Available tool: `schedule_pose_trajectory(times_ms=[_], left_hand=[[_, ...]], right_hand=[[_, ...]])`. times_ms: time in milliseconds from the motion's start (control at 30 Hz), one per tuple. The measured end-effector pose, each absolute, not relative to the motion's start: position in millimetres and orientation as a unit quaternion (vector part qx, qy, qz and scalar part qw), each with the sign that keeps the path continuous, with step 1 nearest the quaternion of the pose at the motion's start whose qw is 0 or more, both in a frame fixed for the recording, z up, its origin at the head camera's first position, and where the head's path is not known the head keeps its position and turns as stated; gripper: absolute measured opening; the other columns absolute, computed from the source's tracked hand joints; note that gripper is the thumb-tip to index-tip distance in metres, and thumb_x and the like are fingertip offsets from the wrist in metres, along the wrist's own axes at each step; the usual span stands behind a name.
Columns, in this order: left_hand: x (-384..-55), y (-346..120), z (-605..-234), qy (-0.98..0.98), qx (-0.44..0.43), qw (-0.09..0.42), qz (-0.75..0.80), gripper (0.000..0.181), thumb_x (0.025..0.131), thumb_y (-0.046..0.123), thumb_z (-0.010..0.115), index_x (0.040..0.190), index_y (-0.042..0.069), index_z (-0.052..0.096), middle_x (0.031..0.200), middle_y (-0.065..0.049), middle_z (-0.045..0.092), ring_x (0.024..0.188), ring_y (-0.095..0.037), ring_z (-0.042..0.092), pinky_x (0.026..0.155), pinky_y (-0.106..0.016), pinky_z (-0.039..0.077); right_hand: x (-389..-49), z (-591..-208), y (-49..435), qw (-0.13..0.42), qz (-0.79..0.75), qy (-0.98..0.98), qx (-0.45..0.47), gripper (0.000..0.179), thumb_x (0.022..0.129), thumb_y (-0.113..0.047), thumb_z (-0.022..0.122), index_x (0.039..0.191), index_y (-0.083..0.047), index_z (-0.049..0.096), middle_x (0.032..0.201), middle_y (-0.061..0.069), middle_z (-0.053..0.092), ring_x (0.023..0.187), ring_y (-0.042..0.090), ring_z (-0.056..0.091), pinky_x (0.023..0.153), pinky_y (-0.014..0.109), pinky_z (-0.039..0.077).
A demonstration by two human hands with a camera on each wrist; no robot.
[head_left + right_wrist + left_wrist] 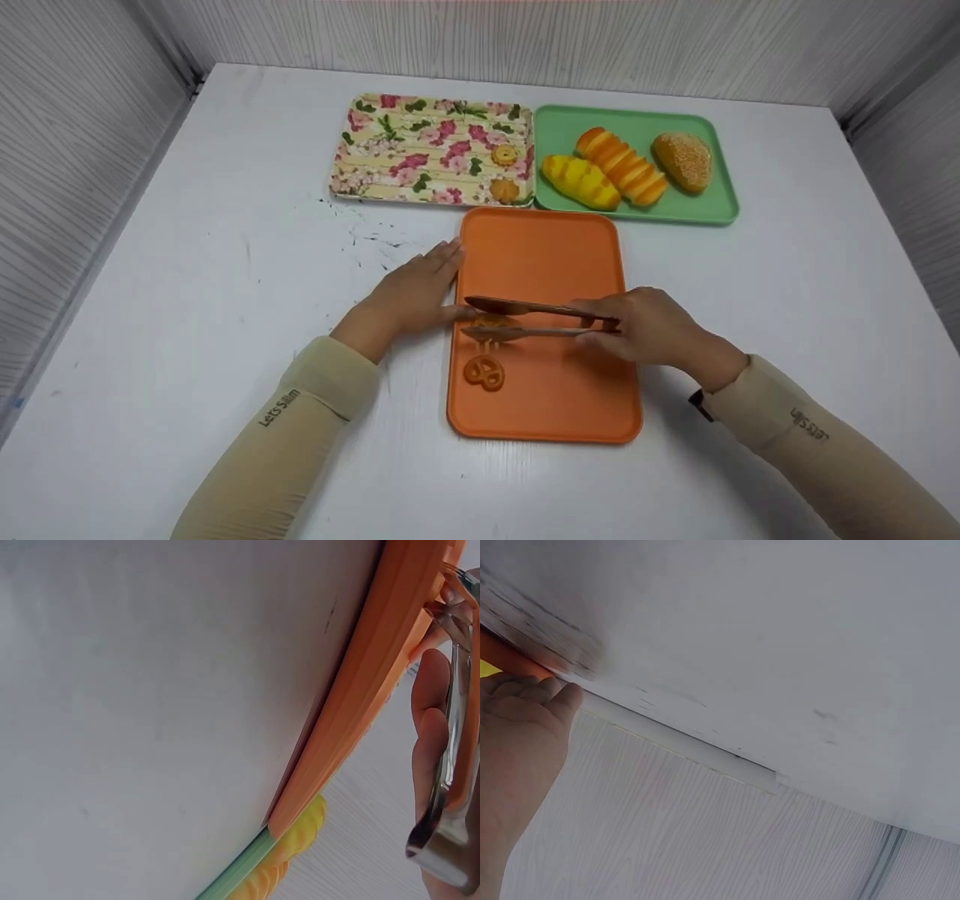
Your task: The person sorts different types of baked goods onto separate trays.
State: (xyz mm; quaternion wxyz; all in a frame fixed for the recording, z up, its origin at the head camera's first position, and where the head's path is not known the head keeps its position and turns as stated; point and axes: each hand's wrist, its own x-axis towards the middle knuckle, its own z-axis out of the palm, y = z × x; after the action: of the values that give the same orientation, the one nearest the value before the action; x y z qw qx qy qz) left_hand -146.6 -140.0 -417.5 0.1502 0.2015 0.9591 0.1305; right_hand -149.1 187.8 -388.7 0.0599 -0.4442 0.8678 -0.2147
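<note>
"If the tongs (544,308) swing toward the near edge, what gets caught?"

"Probably the pretzel (484,373): it lies on the orange tray (547,409), just nearer than the tips, so a low sweep could knock it."

"And a little farther out?"

"A round cookie (489,322) lies between the tips, by the left rim. I can't tell whether they pinch it; an off-centre squeeze could make it skid away. The left thumb is close too, so a careless close might nip it."

"How are the hands set?"

"The right hand (656,326) grips the tongs near their joined end, reaching in over the right rim. The left hand (416,292) is open, fingers stretched to the left rim, thumb reaching over it toward the cookie."

"Anything beyond?"

"The floral tray (397,150) with two small cookies (504,190), and the green tray (637,120) with a yellow roll (580,181), an orange ridged loaf (622,166) and a sesame bun (684,161). Shoving the orange tray forward could bump both."
</note>
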Motion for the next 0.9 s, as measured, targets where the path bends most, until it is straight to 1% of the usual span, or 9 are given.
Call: schedule_pose_trajectory(times_ms=[200,467,633,733,900], left_hand=[[-146.8,-139.9,-417.4,0.959,0.196,0.156,0.132,0.093,0.089,0.061,0.05,0.153,0.007,0.009,0.159,-0.006,0.004,0.144,-0.022,0.006,0.114,-0.041,0.014],[-146.2,-140.0,-416.6,0.959,0.194,0.159,0.129,0.089,0.092,0.056,0.051,0.153,0.007,0.009,0.159,-0.005,0.003,0.144,-0.021,0.005,0.114,-0.041,0.014],[-145.5,-140.1,-416.0,0.958,0.197,0.162,0.131,0.092,0.09,0.059,0.05,0.153,0.007,0.008,0.159,-0.005,0.002,0.144,-0.022,0.004,0.114,-0.042,0.015],[-145.4,-140.1,-415.2,0.958,0.194,0.166,0.132,0.093,0.09,0.06,0.05,0.153,0.007,0.007,0.159,-0.005,0.002,0.144,-0.022,0.004,0.114,-0.041,0.014],[-145.6,-140.2,-414.6,0.959,0.194,0.162,0.131,0.089,0.092,0.056,0.05,0.153,0.007,0.008,0.159,-0.005,0.003,0.144,-0.022,0.004,0.115,-0.04,0.012]], right_hand=[[-150.8,-386.5,190.3,0.057,-0.231,0.864,-0.443,0.038,0.087,-0.026,0.071,0.122,-0.011,0.067,0.079,-0.007,0.067,0.062,0.005,0.054,0.056,0.027,0.047],[-153.7,-383.9,193.6,0.055,-0.225,0.871,-0.434,0.04,0.086,-0.025,0.073,0.123,-0.012,0.067,0.082,-0.006,0.069,0.062,0.006,0.055,0.057,0.027,0.048],[-156.4,-381.7,195.9,0.048,-0.233,0.873,-0.425,0.039,0.084,-0.022,0.075,0.121,-0.013,0.068,0.082,-0.006,0.069,0.063,0.006,0.057,0.057,0.027,0.05],[-157.8,-381.4,196.5,0.053,-0.235,0.874,-0.422,0.04,0.084,-0.023,0.075,0.122,-0.012,0.068,0.081,-0.006,0.069,0.06,0.006,0.054,0.054,0.027,0.047],[-157.1,-383.6,197.1,0.068,-0.236,0.872,-0.424,0.045,0.085,-0.026,0.073,0.127,-0.011,0.064,0.082,-0.008,0.068,0.06,0.006,0.052,0.054,0.026,0.046]])
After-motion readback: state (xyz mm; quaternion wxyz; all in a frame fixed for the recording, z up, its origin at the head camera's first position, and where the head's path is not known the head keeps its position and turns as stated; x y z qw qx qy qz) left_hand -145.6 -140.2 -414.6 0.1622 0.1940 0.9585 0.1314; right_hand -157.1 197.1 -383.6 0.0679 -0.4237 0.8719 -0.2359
